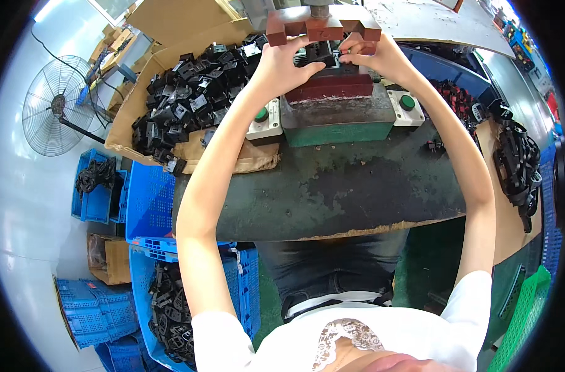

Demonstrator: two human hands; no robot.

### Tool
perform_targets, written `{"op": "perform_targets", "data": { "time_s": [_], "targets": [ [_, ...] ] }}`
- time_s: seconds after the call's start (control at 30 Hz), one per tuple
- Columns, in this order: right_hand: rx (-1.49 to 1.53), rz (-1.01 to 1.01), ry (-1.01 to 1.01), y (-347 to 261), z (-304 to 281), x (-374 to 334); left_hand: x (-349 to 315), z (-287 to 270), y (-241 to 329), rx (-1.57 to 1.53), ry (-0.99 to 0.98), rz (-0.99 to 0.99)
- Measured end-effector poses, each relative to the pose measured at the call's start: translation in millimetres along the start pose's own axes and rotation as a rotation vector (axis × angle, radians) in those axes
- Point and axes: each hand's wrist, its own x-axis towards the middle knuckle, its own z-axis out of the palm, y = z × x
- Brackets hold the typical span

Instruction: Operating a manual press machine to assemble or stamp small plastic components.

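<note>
At the far middle, a black plastic housing point(320, 54) sits on the dark red block point(329, 88) of a bench press, below its brown-red press head point(324, 28). My left hand point(279, 68) is closed around the housing's left side, the thumb along its near face and the fingertips partly hidden by the press head. On the other side my right hand point(375, 57) has its fingers curled in a pinch against the housing's right end. A small red bit shows at those fingertips; its kind is too small to make out.
Green push buttons point(407, 102) in pale boxes flank the press base point(338, 131). A cardboard box point(124, 133) of black housings stands left, and a blue bin point(446, 68) with red and black parts lies right. Black cable bundles point(516, 164) rest at the table's right edge.
</note>
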Motion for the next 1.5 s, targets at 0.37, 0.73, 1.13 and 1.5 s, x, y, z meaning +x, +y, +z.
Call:
{"op": "perform_targets", "data": {
  "time_s": [0.37,0.73,1.13,1.5],
  "targets": [
    [-0.116,-0.007,-0.081,-6,-12,-6,-2,6,3,0.024,0.065,0.070],
    [-0.217,0.006,-0.091,-10,-11,-6,3,3,-3,-0.058,0.023,0.060],
    [-0.245,-0.166,-0.044,-8,-11,-9,-2,0,0,0.008,-0.115,0.081],
    [-0.418,0.111,-0.120,-32,-62,-109,-109,-53,26,0.083,-0.099,-0.209]
  ]
}}
